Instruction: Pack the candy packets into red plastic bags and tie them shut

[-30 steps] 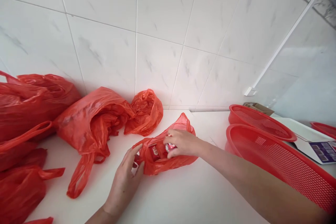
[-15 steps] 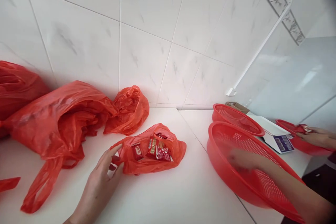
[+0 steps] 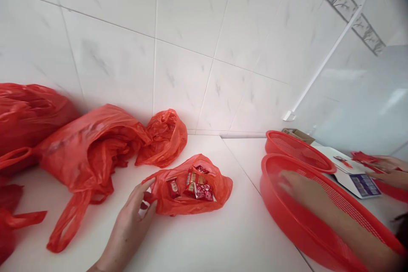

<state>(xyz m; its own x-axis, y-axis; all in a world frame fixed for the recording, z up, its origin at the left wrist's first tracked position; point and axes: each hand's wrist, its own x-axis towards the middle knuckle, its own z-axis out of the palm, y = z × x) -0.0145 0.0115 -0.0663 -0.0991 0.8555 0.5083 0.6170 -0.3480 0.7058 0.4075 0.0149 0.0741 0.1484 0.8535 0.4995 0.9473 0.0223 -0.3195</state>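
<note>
A small red plastic bag (image 3: 188, 206) lies open on the white counter (image 3: 204, 242), with several red wrapped sweets (image 3: 196, 185) inside. My left hand (image 3: 132, 221) pinches the bag's left edge between thumb and fingers. My right hand (image 3: 291, 185) is down inside a large red mesh basket (image 3: 287, 225) at the right. I see it through the basket's wall, tinted red and blurred, so its fingers and whatever they hold are unclear.
Larger red bags (image 3: 95, 148) lie bunched along the tiled wall at the left, and a crumpled one (image 3: 165, 136) sits behind the small bag. A second red basket (image 3: 299, 151) and a white scale (image 3: 357, 174) stand behind the large one. Another person's hands (image 3: 387, 168) work there.
My right hand has left the small bag with something pale in its fingers and gone right into the large basket. My left hand stays on the bag's edge.
</note>
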